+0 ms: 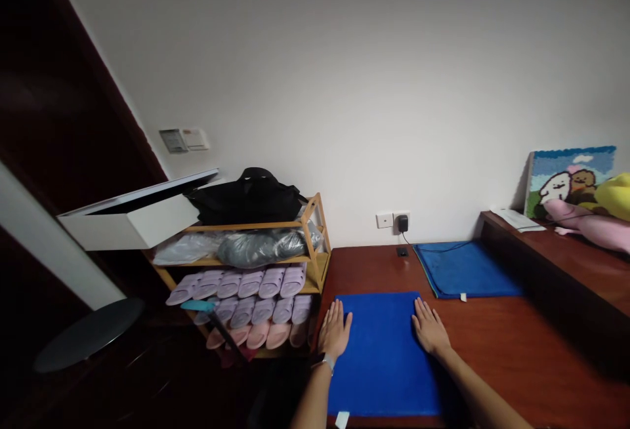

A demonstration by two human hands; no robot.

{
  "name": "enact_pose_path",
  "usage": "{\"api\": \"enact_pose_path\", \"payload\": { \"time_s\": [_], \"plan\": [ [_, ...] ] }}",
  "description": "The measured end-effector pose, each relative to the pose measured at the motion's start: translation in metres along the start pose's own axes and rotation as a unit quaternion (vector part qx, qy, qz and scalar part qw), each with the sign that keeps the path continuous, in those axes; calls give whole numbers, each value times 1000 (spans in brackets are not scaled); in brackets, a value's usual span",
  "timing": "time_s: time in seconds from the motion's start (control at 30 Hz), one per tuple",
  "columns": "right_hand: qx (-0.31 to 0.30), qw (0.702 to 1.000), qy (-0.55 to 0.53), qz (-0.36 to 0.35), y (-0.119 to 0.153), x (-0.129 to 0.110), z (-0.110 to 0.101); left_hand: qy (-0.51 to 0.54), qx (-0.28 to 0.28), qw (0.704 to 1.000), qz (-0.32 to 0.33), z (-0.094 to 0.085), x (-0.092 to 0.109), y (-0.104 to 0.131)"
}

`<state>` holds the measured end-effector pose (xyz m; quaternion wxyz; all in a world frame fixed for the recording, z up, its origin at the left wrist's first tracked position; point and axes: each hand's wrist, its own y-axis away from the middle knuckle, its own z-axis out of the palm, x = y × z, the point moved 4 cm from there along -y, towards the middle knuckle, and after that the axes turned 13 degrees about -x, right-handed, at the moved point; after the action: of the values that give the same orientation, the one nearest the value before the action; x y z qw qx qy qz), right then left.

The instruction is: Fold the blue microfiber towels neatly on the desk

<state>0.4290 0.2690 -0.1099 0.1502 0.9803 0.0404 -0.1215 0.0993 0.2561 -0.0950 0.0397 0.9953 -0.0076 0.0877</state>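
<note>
A bright blue cloth [381, 357] lies flat as a rectangle on the reddish-brown table [492, 337], with a white tag at its near left corner. My left hand [335, 332] rests flat on the cloth's left edge near the far corner, fingers extended, a watch on the wrist. On the opposite edge, my right hand [430, 328] lies flat near the far right corner, its fingers stretched out. Neither hand grips anything. Behind my right hand is a darker blue folded cloth [467, 270] with a small white tag.
A wooden rack [315, 265] with slippers and a black bag [246, 199] stands left of the table. A black plug [403, 223] with a cable is in the wall. At right, a raised ledge [556, 252] holds a pink plush toy [595, 227] and a picture [566, 176].
</note>
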Motion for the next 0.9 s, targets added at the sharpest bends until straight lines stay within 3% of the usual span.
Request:
{"api": "enact_pose_path", "payload": {
  "time_s": [0.27, 0.37, 0.43, 0.5, 0.63, 0.7, 0.8, 0.9],
  "plan": [
    [26, 1000, -4, -1, -22, -7, -12, -16, 9, 1000, 0, 2, -8, -2],
    [29, 1000, -9, -7, -24, -6, -9, -34, 21, 999, 1, -5, 2, -5],
    [28, 999, -12, -11, -23, -6, -9, -32, 24, 999, 28, -10, 28, -9],
    [32, 999, -12, -12, -22, -6, -10, -26, 11, 996, 85, -8, 72, -14],
    [31, 999, 2, -17, -22, -5, -12, 6, -51, 979, 197, 12, 171, -23],
    [26, 999, 10, -25, -22, -5, -11, 28, -75, 977, 197, 22, 196, -27],
    [24, 1000, 5, -20, -22, -5, -12, 32, -77, 981, 176, 26, 189, -31],
    [25, 1000, -5, -8, -21, -6, -14, 10, -58, 990, 128, 14, 140, -34]
  ]
}}
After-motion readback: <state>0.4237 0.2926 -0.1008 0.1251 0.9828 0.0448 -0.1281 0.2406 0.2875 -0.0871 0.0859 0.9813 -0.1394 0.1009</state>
